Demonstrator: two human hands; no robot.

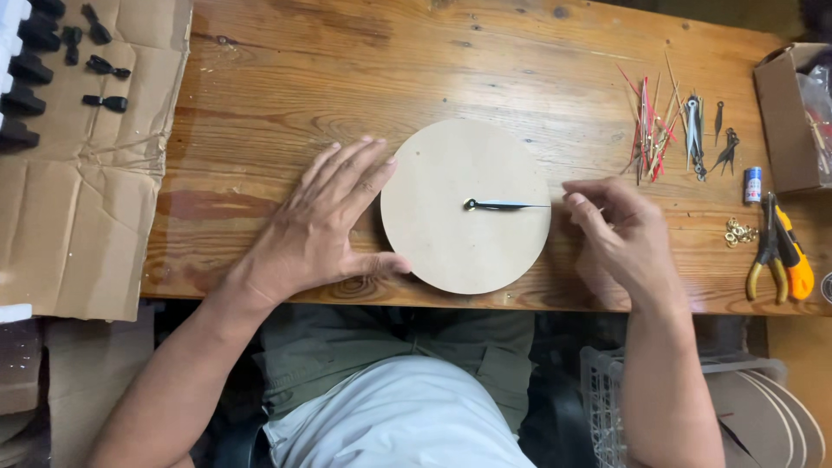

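My left hand (316, 230) lies flat and spread open against the left edge of the round wooden disc (465, 206), fingertips and thumb touching its rim without closing on it. My right hand (624, 238) hovers just right of the disc, fingers curled with thumb and forefinger pinched together; whether anything thin is held there I cannot tell. A black clock hand (507, 205) sits at the disc's centre, pointing right. Well right of the disc lie loose clock hands (654, 121), brass nuts (739, 231) and pliers (776, 251). Far left of it, black parts (104, 65) rest on cardboard (78, 199). A box (784, 113) is cut off at the frame's edge.
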